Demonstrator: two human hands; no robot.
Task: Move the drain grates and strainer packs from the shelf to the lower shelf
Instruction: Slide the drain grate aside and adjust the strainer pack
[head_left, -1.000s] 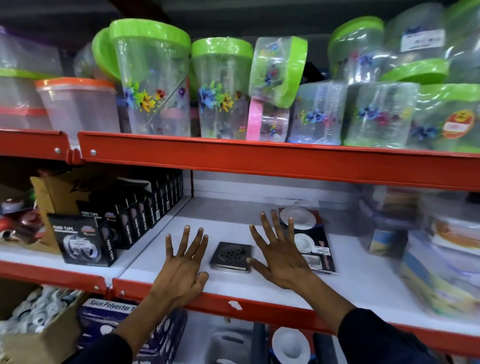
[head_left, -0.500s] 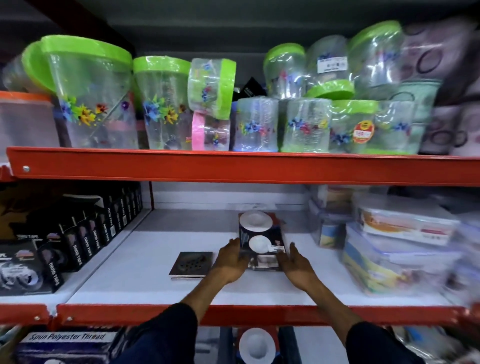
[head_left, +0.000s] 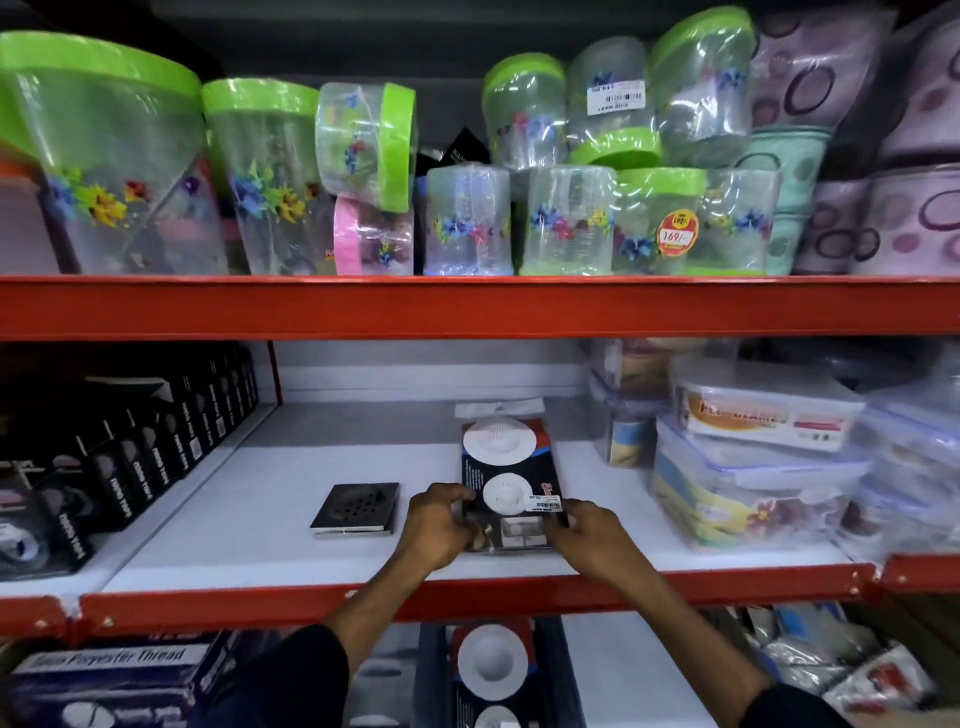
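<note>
Both my hands have closed in from lying flat on the shelf, and now my left hand and right hand are pinching the near end of the strainer pack, fingers curled around its two sides. Its far end is tilting up, while the drain grate is lying flat just left of my left hand.

Green-lidded clear jars crowd the top shelf at 12 o'clock. Black boxes line up at 9 o'clock; lidded food containers stack at 3 o'clock.
</note>
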